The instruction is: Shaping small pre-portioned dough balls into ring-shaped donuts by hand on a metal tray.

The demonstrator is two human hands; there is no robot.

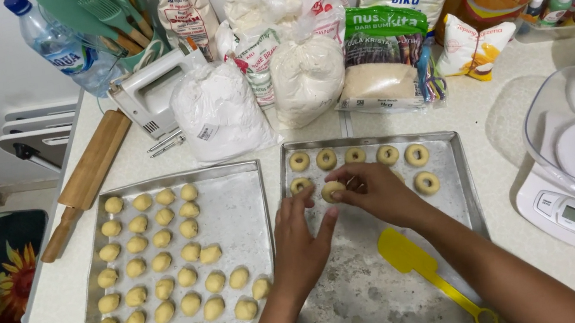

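We see a round dough ball (pixel 332 191) pinched between the fingertips of both hands, the left hand (pixel 300 242) and right hand (pixel 380 192), over the right baking tray (pixel 464 178) among ring-shaped dough pieces (pixel 416 155). A yellow spatula (pixel 424 265) lies on that tray. The left tray (pixel 234 218) on the desk (pixel 483 111) holds plain dough balls (pixel 164 288).

My left hand (pixel 300 240) and right hand (pixel 379 191) are both bare, no gloves, rings or watch showing. My forearms are uncovered the whole way down to the bottom edge of the view, with no sleeve or cuff on either one. My fingernails are short and plain
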